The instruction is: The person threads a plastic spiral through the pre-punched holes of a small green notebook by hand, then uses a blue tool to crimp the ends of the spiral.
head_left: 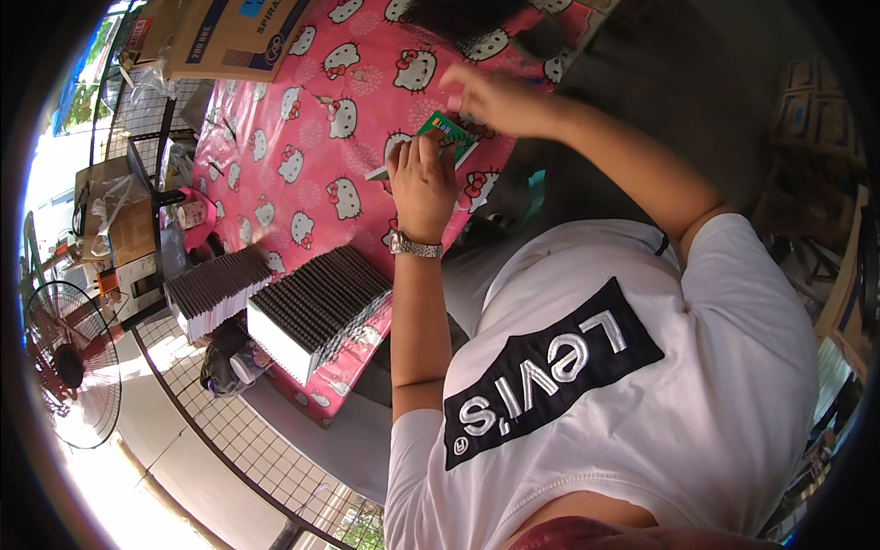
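My left hand (423, 174), with a metal-banded watch (415, 245) at its wrist, is closed over a green-covered notebook (456, 137) above the pink patterned table cover. White page edges show at the notebook's left end, while the fingers hide part of its cover. Just beyond the notebook's far right edge is my right hand (481, 99). Motion smears its fingers, so whether anything is in them cannot be made out.
Two stacks of black spiral-bound notebooks, a larger one (321, 298) and a smaller one (216, 289), stand at the table's left. A cardboard box (211, 46) sits at the far left. Dark mesh-like coils (463, 20) lie at the far edge. A fan (73, 362) stands off the table.
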Available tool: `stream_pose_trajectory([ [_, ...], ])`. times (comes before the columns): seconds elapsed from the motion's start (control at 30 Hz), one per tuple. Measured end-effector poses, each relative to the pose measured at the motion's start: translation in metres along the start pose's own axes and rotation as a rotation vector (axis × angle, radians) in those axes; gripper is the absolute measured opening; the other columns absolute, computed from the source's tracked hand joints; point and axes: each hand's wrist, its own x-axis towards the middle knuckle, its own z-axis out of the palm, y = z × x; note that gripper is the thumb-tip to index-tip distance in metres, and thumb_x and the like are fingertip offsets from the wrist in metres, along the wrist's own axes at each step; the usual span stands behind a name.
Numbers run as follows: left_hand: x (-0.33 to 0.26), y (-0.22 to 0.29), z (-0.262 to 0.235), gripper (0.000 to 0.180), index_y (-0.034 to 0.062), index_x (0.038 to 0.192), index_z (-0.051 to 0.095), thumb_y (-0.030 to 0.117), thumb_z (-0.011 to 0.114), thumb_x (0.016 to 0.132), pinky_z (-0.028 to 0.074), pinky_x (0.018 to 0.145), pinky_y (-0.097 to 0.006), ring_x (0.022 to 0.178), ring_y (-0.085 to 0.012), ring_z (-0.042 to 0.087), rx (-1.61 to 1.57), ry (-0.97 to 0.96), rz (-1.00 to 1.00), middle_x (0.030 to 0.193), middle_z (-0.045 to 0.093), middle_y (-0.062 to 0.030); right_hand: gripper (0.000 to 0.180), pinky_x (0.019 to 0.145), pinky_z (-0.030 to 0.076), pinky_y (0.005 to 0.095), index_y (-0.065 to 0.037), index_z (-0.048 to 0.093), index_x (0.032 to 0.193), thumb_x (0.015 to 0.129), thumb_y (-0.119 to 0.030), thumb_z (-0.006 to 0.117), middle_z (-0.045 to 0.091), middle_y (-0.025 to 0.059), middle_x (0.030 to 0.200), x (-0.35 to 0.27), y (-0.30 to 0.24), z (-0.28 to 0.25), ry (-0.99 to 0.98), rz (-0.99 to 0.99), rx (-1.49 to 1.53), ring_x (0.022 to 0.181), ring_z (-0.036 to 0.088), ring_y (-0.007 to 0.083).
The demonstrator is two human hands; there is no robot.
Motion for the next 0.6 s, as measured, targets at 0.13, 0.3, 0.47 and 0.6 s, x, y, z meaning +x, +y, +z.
stream_pose_trajectory([
  [0.13, -0.004, -0.009, -0.003, 0.024, 0.0095, 0.111, 0.057, 0.017, 0.063, 0.089, 0.038, 0.095, -0.052, 0.104, -0.0331, 0.057, 0.051, -0.101, -0.038, 0.108, 0.061, -0.0102, 0.046, 0.092, 0.048, 0.0427, -0.006, 0.06, 0.115, 0.084, -0.039, 0.07, 0.063, 0.0167, 0.116, 0.016, 0.084, -0.038, 0.444, 0.033, -0.764, 0.108, 0.061, 0.0314],
  [0.3, -0.01, 0.008, -0.009, 0.026, 0.0158, 0.11, 0.061, 0.026, 0.068, 0.087, 0.033, 0.095, -0.058, 0.116, -0.0344, 0.05, 0.389, -0.006, -0.216, 0.118, 0.056, -0.0071, 0.041, 0.094, 0.047, 0.0368, -0.004, 0.067, 0.11, 0.08, -0.031, 0.071, 0.065, 0.0141, 0.116, 0.022, 0.06, -0.055, 0.078, -0.318, -0.326, 0.108, 0.062, 0.0269],
  [0.47, -0.016, -0.006, -0.003, 0.029, 0.0143, 0.105, 0.064, 0.027, 0.074, 0.081, 0.038, 0.09, -0.052, 0.105, -0.0318, 0.053, 0.095, -0.058, -0.252, 0.107, 0.06, -0.0062, 0.048, 0.094, 0.045, 0.0311, 0.004, 0.065, 0.118, 0.075, -0.017, 0.067, 0.065, 0.0111, 0.12, 0.044, 0.013, -0.018, -0.698, -0.091, 0.279, 0.106, 0.061, 0.0203],
  [0.6, -0.014, -0.008, -0.009, 0.03, 0.0122, 0.1, 0.066, 0.026, 0.078, 0.077, 0.041, 0.087, -0.047, 0.098, -0.0317, 0.055, -0.005, -0.026, -0.257, 0.101, 0.062, -0.0075, 0.038, 0.099, 0.042, 0.0349, 0.003, 0.069, 0.106, 0.075, -0.019, 0.064, 0.059, 0.0127, 0.127, 0.052, 0.023, -0.02, -0.847, -0.072, 1.014, 0.116, 0.053, 0.0226],
])
